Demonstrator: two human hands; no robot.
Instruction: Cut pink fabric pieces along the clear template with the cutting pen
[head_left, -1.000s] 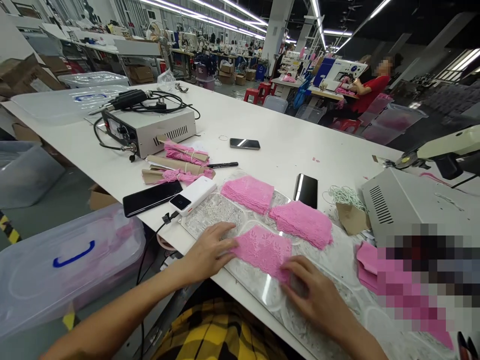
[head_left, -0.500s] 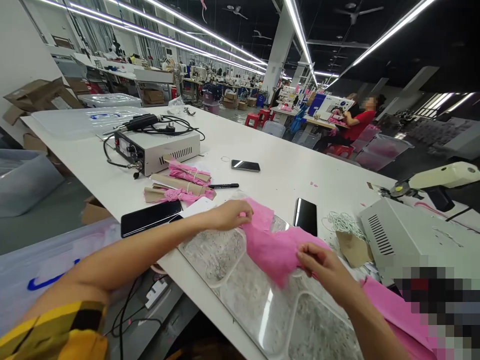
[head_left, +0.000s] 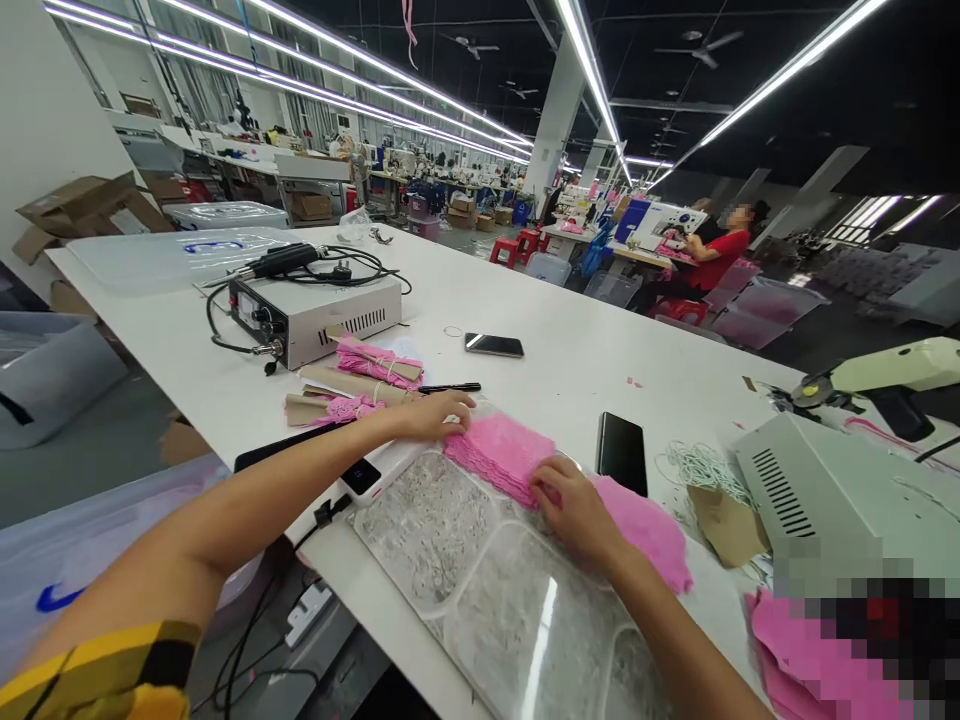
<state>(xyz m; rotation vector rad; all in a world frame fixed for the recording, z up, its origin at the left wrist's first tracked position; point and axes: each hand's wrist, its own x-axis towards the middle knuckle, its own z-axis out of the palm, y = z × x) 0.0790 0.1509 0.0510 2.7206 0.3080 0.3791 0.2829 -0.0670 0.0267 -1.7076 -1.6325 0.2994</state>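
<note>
both hands now lie flat on a stack of pink lace pieces just below the middle of the frame: the left hand rests with fingers together on its left edge, the right hand presses spread fingers on its right side, over a second pink lace pile. half a second ago the lace hung pinched in the air between them; a second ago one piece lay on the clear moulded plastic sheet nearer the body. that spot is bare now, so the piece has joined the stack on the white surface.
</note>
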